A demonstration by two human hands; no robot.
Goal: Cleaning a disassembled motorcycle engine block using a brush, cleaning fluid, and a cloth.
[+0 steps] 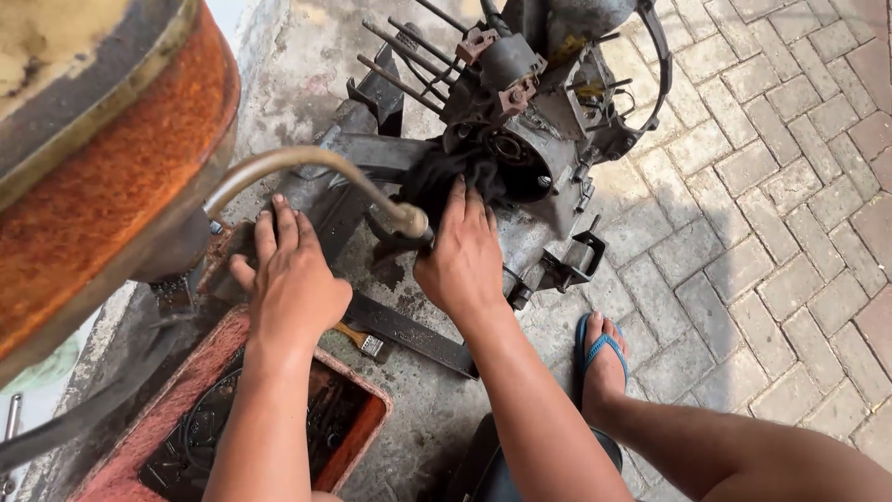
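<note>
The right hand [462,253] presses a black rag [444,181] against the engine [520,121] on the concrete, fingers bunched on the cloth; the left hand [290,279] lies flat and open beside it; the rag looks soft, the engine heavy, greasy, best gripped by its casing.

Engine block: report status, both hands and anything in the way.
Right hand pressing dark rag against engine block. Left hand flat, holding nothing. Curved pipe crosses between them.
</note>
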